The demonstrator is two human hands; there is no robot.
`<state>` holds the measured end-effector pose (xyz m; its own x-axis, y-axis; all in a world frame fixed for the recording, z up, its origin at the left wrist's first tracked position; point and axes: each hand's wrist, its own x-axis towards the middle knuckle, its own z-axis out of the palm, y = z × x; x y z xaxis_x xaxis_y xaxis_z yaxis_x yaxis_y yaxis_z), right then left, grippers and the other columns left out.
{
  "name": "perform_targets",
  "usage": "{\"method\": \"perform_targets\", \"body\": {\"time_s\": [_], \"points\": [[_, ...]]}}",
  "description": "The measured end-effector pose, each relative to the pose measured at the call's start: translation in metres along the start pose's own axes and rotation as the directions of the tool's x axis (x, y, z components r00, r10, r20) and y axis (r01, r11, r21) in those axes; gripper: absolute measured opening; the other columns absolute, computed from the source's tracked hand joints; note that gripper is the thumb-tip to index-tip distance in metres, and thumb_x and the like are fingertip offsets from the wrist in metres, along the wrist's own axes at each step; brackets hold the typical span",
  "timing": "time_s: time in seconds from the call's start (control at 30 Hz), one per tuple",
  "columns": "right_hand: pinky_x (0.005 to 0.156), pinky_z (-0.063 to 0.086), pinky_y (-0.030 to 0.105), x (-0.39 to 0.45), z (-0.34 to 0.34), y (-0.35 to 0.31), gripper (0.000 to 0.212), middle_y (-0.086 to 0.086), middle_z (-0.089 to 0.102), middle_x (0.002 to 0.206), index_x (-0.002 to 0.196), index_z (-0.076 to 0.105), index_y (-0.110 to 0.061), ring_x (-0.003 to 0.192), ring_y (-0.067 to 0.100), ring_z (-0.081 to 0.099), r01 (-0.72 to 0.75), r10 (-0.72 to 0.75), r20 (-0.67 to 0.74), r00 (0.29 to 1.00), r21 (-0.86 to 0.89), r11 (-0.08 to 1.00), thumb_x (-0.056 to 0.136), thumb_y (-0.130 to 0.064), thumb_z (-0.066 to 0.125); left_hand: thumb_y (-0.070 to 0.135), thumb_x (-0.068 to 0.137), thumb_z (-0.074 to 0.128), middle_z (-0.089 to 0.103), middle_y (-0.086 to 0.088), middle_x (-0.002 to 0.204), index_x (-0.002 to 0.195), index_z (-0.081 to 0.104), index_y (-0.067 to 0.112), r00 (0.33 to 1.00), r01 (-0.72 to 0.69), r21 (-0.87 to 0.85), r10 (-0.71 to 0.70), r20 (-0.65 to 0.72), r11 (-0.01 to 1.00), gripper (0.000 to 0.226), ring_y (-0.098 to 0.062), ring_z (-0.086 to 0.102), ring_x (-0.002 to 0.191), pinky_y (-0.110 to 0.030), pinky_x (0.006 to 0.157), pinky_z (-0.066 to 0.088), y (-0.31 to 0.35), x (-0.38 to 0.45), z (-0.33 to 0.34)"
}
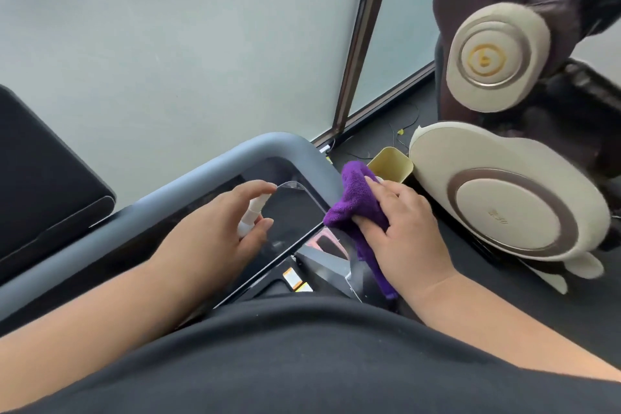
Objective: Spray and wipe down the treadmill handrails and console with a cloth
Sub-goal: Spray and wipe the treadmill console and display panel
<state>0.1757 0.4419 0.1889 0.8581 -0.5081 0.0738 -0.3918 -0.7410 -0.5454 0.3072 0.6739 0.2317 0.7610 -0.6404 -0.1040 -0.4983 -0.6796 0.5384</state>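
The purple cloth (356, 202) lies bunched on the right side of the grey handrail (188, 175), at the edge of the glossy black console (292, 212), and the right hand (400, 222) grips it with the thumb tucked under and the fingers laid over the top. One tail of the cloth hangs down past the wrist. Just to the left, over the console, the left hand (228, 222) holds a small white spray bottle (252, 215), fingers curled round it; the palm hides most of the bottle, and its nozzle is hard to make out. There is one cloth, one bottle, two hands. The handrail runs off the left edge. A massage chair (510, 77) stands to the right, blurred, with a yellow bin (391, 161) beside it.
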Motion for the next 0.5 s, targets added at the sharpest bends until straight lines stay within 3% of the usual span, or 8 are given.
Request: {"method": "perform_targets", "body": {"time_s": [0.13,0.23,0.37,0.5], "points": [[0.106,0.037,0.044,-0.01,0.011,0.011,0.073,-0.003,0.033,0.153,0.155,0.025,-0.04,0.13,0.024,0.035,-0.026,0.099,0.249,0.963,-0.282,0.959,0.091,-0.065,0.051,0.045,0.09,0.053,0.058,0.016,0.118,0.124,0.03,0.055,1.0,-0.017,0.001,0.017,0.014,1.0,0.042,-0.011,0.059,0.092,-0.034,0.078,0.049,0.002,0.005,0.002],[0.103,0.04,0.042,-0.006,0.02,0.009,0.081,0.001,0.03,0.155,0.158,0.01,-0.038,0.128,0.025,0.041,0.016,0.086,0.269,0.959,-0.357,0.934,0.091,-0.071,0.044,0.047,0.09,0.052,0.059,0.016,0.115,0.123,0.028,0.056,0.999,0.018,0.013,-0.019,0.035,1.0,0.042,-0.012,0.059,0.089,-0.033,0.077,0.048,-0.005,-0.003,0.001],[0.101,0.043,0.041,0.021,0.036,-0.007,0.086,0.009,0.028,0.157,0.159,0.005,-0.034,0.127,0.03,0.045,0.106,0.033,0.287,0.957,-0.454,0.885,0.091,-0.07,0.045,0.049,0.089,0.051,0.062,0.018,0.106,0.123,0.026,0.059,0.993,0.107,0.003,-0.107,0.057,0.994,0.043,-0.009,0.061,0.087,-0.032,0.079,0.049,-0.021,-0.017,-0.002],[0.099,0.044,0.044,0.065,0.056,-0.036,0.085,0.014,0.025,0.157,0.158,0.002,-0.032,0.127,0.033,0.044,0.15,0.017,0.32,0.947,-0.491,0.858,0.094,-0.065,0.046,0.049,0.087,0.051,0.061,0.019,0.1,0.12,0.025,0.061,0.988,0.153,-0.041,-0.153,-0.003,0.987,0.045,-0.007,0.06,0.085,-0.033,0.078,0.05,-0.029,-0.027,-0.008]]}}
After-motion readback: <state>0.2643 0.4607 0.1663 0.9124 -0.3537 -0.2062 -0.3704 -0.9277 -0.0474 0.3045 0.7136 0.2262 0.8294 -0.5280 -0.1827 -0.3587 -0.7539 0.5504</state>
